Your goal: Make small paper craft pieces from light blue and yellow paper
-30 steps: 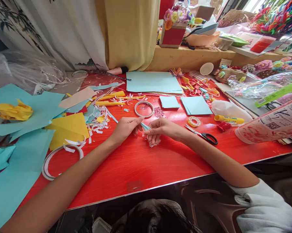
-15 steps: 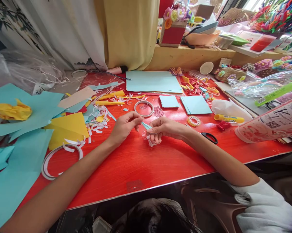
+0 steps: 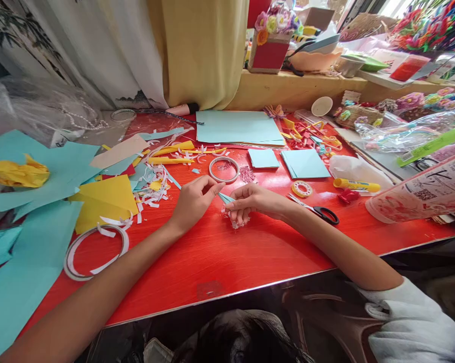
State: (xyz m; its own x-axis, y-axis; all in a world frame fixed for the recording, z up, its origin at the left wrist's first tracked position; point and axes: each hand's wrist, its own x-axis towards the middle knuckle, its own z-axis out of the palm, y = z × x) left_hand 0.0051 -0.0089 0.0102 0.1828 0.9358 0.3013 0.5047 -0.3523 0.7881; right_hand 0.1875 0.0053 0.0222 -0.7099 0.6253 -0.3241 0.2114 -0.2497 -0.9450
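2 arms show, each uncovered from the hand back. Behind the left hand [image 3: 192,202] the forearm is bare all the way to the picture's edge. Behind the right hand [image 3: 253,200] the arm is bare as far as the elbow, where a white sleeve [image 3: 412,322] sits bunched in thick, soft folds with a rolled cuff. The cloth is plain and unmarked.

The left hand [image 3: 192,201] and right hand [image 3: 255,199] were close together at the middle of the table [image 3: 219,262], with a paper strip [image 3: 225,197] held between their fingertips. A tape ring [image 3: 224,169] lay just behind them. Scissors [image 3: 318,212] lay right of the right hand, with a glue stick [image 3: 355,185] beyond. Paper scraps [image 3: 151,186] were heaped to the left, and a stack of sheets [image 3: 238,127] sat at the far edge.
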